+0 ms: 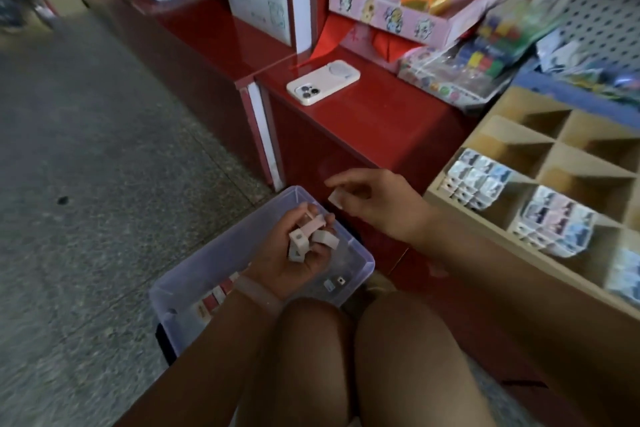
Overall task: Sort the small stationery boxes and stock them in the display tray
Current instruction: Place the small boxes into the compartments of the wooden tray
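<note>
A grey speckled floor [86,166] runs beside a red worktop [374,107]. Over the clear bin [194,274], the left hand [294,260] cups several small pink boxes [311,236]; right of the bin, the right hand [374,204] pinches one box [335,198], near the display tray [540,180].

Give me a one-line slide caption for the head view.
Left hand cups pink boxes over plastic bin; right hand pinches one beside display tray.

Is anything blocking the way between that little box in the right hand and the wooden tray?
Nothing visible does. The right hand pinches a small box in open air, and the display tray sits just to its right with open compartments.
</note>
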`<state>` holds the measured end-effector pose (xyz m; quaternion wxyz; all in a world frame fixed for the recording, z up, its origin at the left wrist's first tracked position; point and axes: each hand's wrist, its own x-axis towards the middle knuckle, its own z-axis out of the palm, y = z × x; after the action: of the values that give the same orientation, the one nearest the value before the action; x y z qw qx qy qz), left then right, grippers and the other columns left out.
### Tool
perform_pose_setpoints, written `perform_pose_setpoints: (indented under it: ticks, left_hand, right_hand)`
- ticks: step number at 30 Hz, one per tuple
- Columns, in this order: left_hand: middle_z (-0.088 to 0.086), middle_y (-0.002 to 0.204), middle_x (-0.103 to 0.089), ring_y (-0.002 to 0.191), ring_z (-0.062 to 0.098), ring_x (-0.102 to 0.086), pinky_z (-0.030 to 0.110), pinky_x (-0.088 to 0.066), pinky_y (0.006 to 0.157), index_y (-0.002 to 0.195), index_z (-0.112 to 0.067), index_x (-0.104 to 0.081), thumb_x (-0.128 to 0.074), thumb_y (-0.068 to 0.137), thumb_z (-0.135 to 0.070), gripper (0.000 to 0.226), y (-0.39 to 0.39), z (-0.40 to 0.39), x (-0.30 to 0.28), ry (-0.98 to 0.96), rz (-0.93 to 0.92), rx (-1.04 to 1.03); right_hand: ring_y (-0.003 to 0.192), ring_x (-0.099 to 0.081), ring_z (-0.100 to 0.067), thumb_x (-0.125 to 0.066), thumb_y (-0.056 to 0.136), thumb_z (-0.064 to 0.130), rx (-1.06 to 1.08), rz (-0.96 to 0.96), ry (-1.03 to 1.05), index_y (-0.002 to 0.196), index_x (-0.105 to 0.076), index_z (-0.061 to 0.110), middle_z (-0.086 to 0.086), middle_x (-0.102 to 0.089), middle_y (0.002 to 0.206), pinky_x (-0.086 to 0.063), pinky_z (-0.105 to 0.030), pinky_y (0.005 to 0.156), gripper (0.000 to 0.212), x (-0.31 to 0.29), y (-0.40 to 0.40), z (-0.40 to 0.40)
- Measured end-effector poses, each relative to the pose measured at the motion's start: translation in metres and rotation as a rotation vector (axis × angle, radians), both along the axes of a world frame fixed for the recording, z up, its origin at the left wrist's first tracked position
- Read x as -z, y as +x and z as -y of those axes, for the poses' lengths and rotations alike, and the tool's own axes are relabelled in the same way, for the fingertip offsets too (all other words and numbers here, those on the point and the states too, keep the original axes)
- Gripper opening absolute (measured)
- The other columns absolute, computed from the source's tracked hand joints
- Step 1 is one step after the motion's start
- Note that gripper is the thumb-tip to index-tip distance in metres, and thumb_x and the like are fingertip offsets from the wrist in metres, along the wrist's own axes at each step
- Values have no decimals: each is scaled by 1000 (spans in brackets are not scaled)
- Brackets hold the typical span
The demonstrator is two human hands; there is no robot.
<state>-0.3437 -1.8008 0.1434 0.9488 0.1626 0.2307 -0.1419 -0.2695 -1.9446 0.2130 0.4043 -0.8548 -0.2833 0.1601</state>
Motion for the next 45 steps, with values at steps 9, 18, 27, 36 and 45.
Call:
perform_pose_setpoints:
  ticks: [9,18,27,36,45]
  left_hand:
    - [6,76,-62,84,10,-52,12,-40,40,76,-10,-54,-55,93,-25,23,8,82,-67,169,-111,-30]
    - [6,78,-52,62,10,-48,13,-36,38,76,-10,-51,-52,95,-23,24,20,187,-113,294,9,181]
    - [7,83,-55,65,11,-47,14,-37,39,77,-11,-55,-57,92,-25,21,35,233,-117,335,0,262]
    - [7,64,-67,59,11,-60,14,-39,40,78,-10,-57,-59,90,-24,18,41,236,-106,353,-28,268]
    - [11,84,-66,71,13,-57,16,-40,41,92,-11,-57,-64,84,-23,17,44,243,-100,343,-42,286]
  right_hand:
    - [67,-60,-14,-48,95,4,309,-289,388,91,-54,8,-7,-57,79,-54,-20,67,9,-59,-24,101]
    - [81,-56,-17,-56,92,11,519,-117,382,85,-59,16,-7,-59,87,-50,-21,70,9,-73,-42,219]
    - [86,-64,-13,-70,81,20,651,195,-214,92,-58,14,2,-67,93,-55,-31,75,18,-17,-46,315]
    - [112,-43,-19,-59,89,28,415,415,-562,116,-53,17,-1,-55,121,-38,-26,78,30,7,-38,289]
    - [101,-46,-20,-59,87,42,579,433,-615,106,-61,12,-3,-53,109,-37,-25,73,35,16,-40,293]
